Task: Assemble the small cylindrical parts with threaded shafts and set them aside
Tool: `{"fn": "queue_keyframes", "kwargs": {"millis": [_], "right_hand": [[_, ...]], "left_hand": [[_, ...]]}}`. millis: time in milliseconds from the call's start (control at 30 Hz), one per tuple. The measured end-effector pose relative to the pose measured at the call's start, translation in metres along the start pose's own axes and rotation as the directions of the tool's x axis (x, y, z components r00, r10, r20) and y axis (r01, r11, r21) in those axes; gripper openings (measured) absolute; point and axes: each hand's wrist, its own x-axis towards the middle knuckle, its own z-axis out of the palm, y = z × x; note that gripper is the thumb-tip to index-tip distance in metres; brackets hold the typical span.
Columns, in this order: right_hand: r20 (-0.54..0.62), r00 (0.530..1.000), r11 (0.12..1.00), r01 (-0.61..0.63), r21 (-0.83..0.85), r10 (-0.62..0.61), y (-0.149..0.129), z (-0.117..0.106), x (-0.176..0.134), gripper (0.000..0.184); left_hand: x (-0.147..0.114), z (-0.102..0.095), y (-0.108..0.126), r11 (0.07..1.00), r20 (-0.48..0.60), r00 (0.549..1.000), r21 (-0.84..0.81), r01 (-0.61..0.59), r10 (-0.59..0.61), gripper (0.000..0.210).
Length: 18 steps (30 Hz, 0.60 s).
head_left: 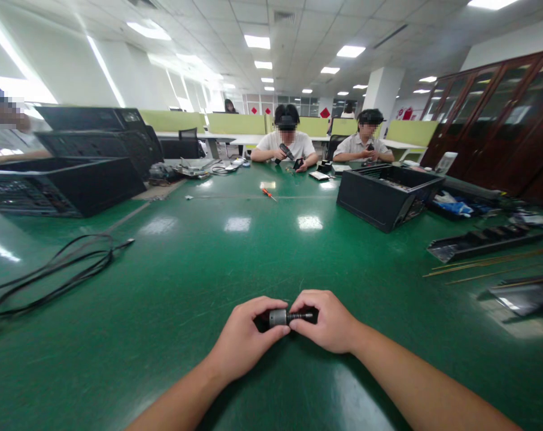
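At the near edge of the green tabletop (194, 263), centred before the wearer, a small metal part (278, 318) lies crosswise between both hands. It comprises a wide grey cylinder at the left and a slim, ridged dark shaft at the right. The left hand (244, 338) grips the cylinder between thumb and fingertips; this hold probably keeps the wider body from rolling or turning. The right hand (331, 323) is curled, its thumb and forefinger pinching the part where shaft meets cylinder — a fingertip grip that appears suited to fine control and leaves the shaft tip visible. Whether the part bears on the tabletop or sits just above it cannot be told.

The surface around the hands is uncluttered, presumably for elbow room. An orange-handled screwdriver (268, 193) lies well apart, towards the far side. A black cable (80, 263) lies loosely looped at left; at right stand a dark computer case (372, 200) and, nearer, several thin rods (473, 263) — likely set aside to keep the middle free.
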Motion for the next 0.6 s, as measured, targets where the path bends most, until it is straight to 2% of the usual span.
{"fn": "queue_keyframes", "kwargs": {"millis": [600], "right_hand": [[-0.004, 1.0, 1.0, -0.009, -0.021, 0.009, -0.0005, -0.0008, -0.0009, 0.005]], "left_hand": [[-0.0001, -0.0001, 0.0005, 1.0, -0.007, 1.0, -0.006, 0.012, -0.012, 0.025]]}}
